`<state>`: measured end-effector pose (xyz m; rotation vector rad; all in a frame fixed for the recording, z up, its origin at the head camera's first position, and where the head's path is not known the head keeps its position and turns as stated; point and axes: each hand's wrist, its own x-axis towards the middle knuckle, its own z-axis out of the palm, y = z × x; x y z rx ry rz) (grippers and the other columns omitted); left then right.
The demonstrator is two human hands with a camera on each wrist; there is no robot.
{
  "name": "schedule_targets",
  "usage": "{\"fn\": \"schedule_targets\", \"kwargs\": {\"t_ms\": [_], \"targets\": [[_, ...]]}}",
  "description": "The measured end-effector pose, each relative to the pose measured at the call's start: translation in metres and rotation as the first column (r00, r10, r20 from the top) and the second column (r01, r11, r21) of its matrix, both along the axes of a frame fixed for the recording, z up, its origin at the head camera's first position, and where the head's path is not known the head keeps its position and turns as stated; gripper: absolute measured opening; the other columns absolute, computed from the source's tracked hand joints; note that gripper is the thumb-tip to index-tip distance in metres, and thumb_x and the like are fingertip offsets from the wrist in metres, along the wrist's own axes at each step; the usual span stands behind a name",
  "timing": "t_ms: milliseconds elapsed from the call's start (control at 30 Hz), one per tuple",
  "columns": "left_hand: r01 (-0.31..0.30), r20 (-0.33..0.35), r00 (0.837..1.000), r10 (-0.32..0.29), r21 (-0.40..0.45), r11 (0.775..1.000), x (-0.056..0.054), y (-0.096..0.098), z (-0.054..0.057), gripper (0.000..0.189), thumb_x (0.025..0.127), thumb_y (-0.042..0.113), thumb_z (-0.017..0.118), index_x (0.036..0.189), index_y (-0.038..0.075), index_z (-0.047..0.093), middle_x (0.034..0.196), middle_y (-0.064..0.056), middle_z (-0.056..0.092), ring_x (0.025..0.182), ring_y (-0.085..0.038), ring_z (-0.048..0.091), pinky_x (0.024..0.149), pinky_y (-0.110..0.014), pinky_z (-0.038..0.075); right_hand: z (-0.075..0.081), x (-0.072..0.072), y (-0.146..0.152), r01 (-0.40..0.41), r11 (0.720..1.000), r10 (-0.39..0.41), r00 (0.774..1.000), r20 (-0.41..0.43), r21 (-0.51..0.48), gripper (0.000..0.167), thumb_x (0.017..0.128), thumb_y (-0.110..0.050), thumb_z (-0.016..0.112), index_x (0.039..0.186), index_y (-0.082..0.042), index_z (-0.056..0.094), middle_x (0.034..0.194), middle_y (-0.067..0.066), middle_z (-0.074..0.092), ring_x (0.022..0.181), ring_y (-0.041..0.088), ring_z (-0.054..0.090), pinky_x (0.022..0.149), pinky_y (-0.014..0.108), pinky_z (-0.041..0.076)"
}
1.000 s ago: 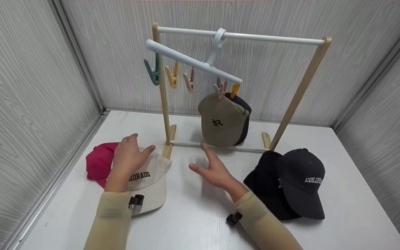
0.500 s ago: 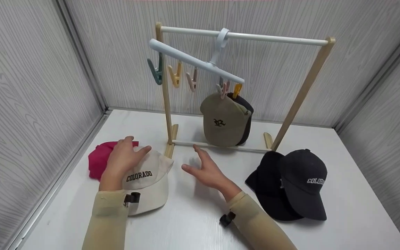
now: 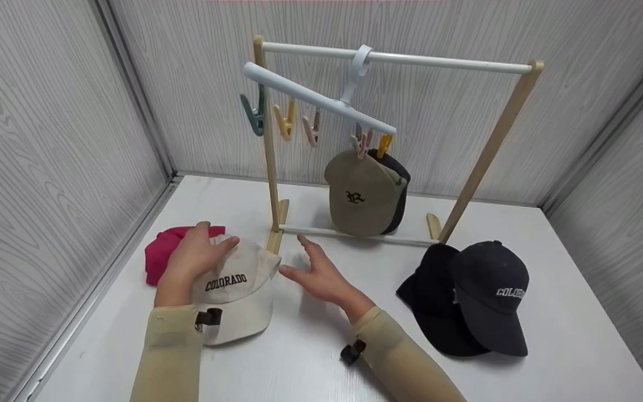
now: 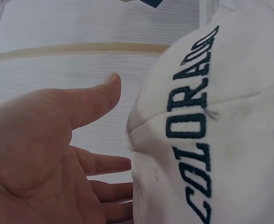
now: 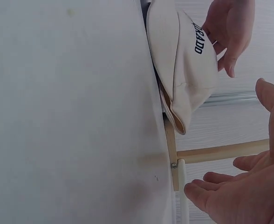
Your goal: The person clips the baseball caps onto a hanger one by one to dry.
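Observation:
A cream cap (image 3: pixel 238 285) lettered COLORADO lies on the left of the table, overlapping a magenta cap (image 3: pixel 159 251) behind it. My left hand (image 3: pixel 193 259) is over the cream cap's left side, thumb apart from the fingers; in the left wrist view its fingertips come right up to the crown. My right hand (image 3: pixel 321 273) hovers to the right of the cream cap, fingers spread, holding nothing. Under a pale blue clip hanger (image 3: pixel 318 100) hang a khaki cap (image 3: pixel 360 195) and a dark cap (image 3: pixel 399 195) behind it, held by clips.
The hanger hooks on the top bar of a wooden rack (image 3: pixel 489 151). Bare clips, among them a green clip (image 3: pixel 255 114) and a yellow clip (image 3: pixel 285 120), dangle at its left. On the right, a navy cap (image 3: pixel 489 285) lies partly over a black cap (image 3: pixel 436 301).
My right hand has moved left toward the cream cap. My left hand has shifted slightly left and down, uncovering more of the cap's lettering. The caps stay where they were.

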<state>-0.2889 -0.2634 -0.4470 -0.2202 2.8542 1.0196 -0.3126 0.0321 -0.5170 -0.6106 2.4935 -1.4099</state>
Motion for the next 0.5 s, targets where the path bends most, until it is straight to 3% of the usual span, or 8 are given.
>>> {"fn": "schedule_targets", "kwargs": {"t_ms": [500], "targets": [[-0.005, 0.079, 0.997, 0.002, 0.026, 1.0, 0.002, -0.008, 0.0, 0.102, 0.108, 0.058, 0.064, 0.171, -0.009, 0.02, 0.171, -0.038, 0.032, 0.157, -0.057, 0.034, 0.125, -0.073, 0.03, -0.009, -0.003, -0.021, -0.026, 0.996, 0.033, 0.997, 0.075, -0.087, 0.097, 0.104, -0.059, 0.073, 0.176, -0.012, 0.028, 0.178, 0.017, 0.033, 0.165, 0.035, 0.033, 0.13, 0.052, 0.033]]}}
